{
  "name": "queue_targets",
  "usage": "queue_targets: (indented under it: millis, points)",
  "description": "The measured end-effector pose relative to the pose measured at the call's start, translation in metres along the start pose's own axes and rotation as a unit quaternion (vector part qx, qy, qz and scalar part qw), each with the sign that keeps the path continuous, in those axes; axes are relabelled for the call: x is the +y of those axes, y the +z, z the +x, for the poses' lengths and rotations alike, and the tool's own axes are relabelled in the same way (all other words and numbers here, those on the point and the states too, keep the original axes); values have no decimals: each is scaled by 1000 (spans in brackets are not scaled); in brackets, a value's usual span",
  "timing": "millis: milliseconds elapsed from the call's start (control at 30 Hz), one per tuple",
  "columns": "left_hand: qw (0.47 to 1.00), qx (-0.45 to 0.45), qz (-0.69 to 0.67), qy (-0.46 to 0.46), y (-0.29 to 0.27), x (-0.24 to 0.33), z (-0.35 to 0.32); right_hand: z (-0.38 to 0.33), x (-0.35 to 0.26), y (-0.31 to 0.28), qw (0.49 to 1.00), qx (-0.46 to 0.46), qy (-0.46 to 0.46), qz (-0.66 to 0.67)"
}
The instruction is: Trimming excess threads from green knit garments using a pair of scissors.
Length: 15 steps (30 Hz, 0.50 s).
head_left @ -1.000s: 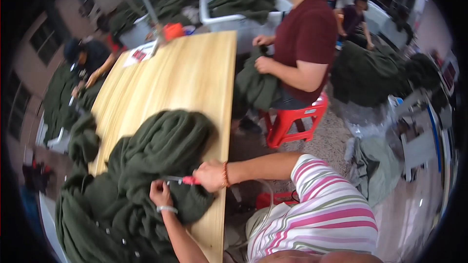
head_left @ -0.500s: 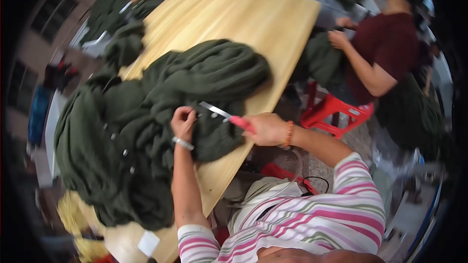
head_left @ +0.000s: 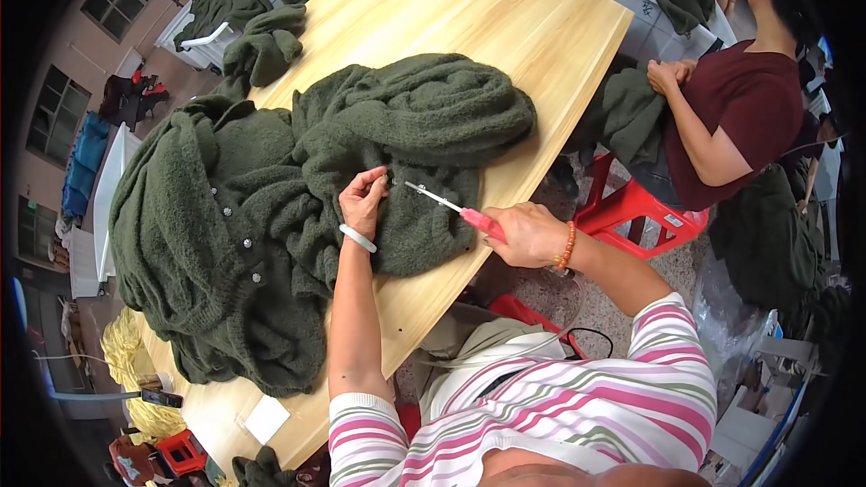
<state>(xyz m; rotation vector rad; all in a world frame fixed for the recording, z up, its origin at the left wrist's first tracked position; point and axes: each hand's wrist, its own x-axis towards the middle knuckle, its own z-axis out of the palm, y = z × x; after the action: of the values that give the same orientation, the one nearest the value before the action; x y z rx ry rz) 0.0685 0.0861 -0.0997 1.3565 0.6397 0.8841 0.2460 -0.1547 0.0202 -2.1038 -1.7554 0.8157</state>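
Note:
A dark green knitted garment (head_left: pixel 257 158) with shiny round buttons (head_left: pixel 247 243) lies heaped across the wooden table. My left hand (head_left: pixel 363 203), a pale bangle at its wrist, is closed in a pinch on the garment's fabric beside a button; its fingertips hide exactly what is pinched. My right hand (head_left: pixel 532 234), wearing a beaded bracelet, grips red-handled scissors (head_left: pixel 483 224). Their slim metal blades point left over the garment, the tip close to my left fingertips and a little apart from them. A thick rolled bunch of the green knit (head_left: pixel 424 113) lies beyond my hands.
The wooden table (head_left: pixel 487 18) slants away to the far right. At right a person in a maroon top (head_left: pixel 735 122) handles green knitwear near a red stool (head_left: pixel 645 221). White bins (head_left: pixel 631 13) of green knitwear stand beyond. A white paper square (head_left: pixel 267 419) lies at the near left.
The view has shifted and sharpened, so the whole scene sits differently in it. Both hands keep their holds, and the scissors still point toward my left fingertips.

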Motion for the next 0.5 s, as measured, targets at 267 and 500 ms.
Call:
queue_targets:
  millis: [267, 500]
  points:
    - [836, -17, 513, 193, 59, 15, -25, -15, 25, 1, 999, 31, 34, 7]
    - [796, -21, 549, 256, 51, -8, -39, -29, 19, 6, 996, -51, 50, -46]
